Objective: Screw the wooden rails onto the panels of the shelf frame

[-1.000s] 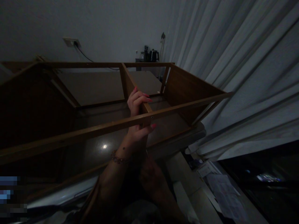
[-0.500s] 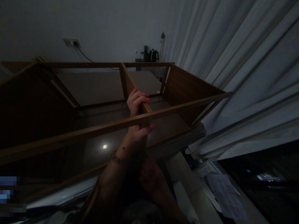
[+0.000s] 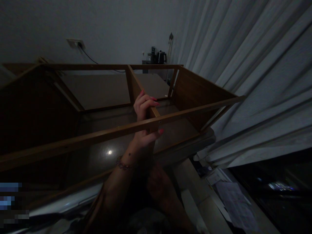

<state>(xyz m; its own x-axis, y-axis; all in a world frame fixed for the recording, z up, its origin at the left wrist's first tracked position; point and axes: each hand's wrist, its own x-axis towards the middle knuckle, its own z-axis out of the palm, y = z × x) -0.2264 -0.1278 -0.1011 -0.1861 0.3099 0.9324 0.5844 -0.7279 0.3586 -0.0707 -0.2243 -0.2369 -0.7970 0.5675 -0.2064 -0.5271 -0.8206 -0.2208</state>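
Observation:
A dark wooden frame with side panels stands over a grey tabletop. My left hand wraps round its middle divider, close to where it meets the front rail. The fingers lie over the divider's top edge and the thumb presses below the rail. A bracelet circles that wrist. Beneath the rail, in deep shadow, my right hand is curled with its fingers closed. Whatever it holds, if anything, is too dark to make out. A small screw hole or screw head shows in the front rail.
Grey curtains hang along the right side. Papers lie at lower right. At the back are a black kettle and a wall socket with a cord. A light panel is behind the frame.
The view has shifted very slightly. Both hands keep the same places, the left still on the divider.

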